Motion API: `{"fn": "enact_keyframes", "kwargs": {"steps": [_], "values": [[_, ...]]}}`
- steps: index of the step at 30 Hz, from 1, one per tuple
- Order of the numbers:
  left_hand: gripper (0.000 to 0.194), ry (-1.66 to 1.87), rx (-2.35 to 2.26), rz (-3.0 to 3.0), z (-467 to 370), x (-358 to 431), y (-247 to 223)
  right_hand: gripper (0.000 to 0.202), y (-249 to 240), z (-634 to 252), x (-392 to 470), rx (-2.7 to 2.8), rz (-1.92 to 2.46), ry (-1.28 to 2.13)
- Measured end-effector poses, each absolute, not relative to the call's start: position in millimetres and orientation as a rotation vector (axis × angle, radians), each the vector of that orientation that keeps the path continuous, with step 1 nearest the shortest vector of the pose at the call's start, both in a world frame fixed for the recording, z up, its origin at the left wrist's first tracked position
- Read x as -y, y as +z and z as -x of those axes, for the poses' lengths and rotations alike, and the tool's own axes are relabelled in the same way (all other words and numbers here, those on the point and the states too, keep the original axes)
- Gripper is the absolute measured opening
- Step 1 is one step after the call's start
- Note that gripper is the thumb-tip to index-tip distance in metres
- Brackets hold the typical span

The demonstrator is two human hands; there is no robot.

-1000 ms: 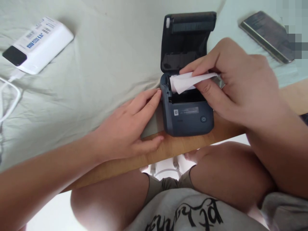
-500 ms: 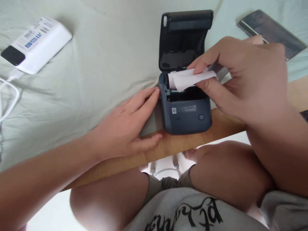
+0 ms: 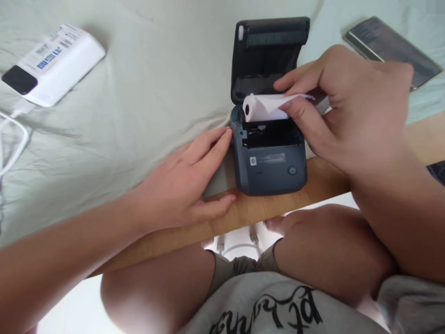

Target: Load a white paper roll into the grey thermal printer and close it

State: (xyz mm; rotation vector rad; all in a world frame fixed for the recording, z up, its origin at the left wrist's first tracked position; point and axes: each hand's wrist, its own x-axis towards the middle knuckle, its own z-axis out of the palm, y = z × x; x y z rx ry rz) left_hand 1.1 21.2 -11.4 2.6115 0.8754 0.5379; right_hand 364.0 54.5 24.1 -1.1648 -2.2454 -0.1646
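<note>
A small dark-blue label printer (image 3: 271,171) sits at the table's front edge with its lid (image 3: 269,58) swung up and back. My right hand (image 3: 358,102) grips a white paper roll (image 3: 262,107) between thumb and fingers, at the top of the printer's compartment. The roll's dark core end faces left, and a loose paper flap lies over it. My fingers hide the roll's right end. Beside the printer, my left hand (image 3: 184,178) rests with fingers stretched out, its fingertips touching the printer's left side.
On the left lies a white power bank (image 3: 66,60) with a black end and a white cable (image 3: 24,125) plugged in. A dark smartphone (image 3: 399,51) lies at the upper right. Pale green cloth (image 3: 167,69) covers most of the table, with a wooden edge (image 3: 194,227) in front.
My right hand has lifted the paper roll slightly, so its core end and more of the compartment floor now show. My left hand has hardly moved.
</note>
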Motion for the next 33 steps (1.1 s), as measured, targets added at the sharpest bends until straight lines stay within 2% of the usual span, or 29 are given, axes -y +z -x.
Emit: {"fn": "enact_keyframes", "kwargs": {"steps": [7, 12, 19, 24, 27, 33], "values": [[0.103, 0.442, -0.798, -2.577, 4.6, -25.3, 0.1, 0.023, 41.3, -351.3, -48.9, 2.319, 1.093, -0.137], [0.096, 0.682, -0.786, -2.571, -1.1, -23.3, -11.6, 0.019, 51.0, -356.5, -46.3, 2.504, 0.812, 0.000], [0.078, 0.600, -0.623, -2.573, 0.1, -29.7, -1.6, 0.007, 51.8, -366.3, -45.1, 2.528, 0.619, 0.090], [0.072, 0.627, -0.639, -2.549, -1.3, -29.6, -4.8, 0.027, 44.8, -365.8, -44.1, 2.282, 1.102, -0.162], [0.069, 0.667, -0.619, -2.557, -3.4, -29.9, -9.8, 0.047, 35.5, -369.6, -51.4, 2.315, 1.182, -0.101], [0.074, 0.651, -0.660, -2.572, -1.9, -27.8, -8.3, 0.052, 25.7, -368.7, -66.6, 2.315, 1.222, 0.046]]}}
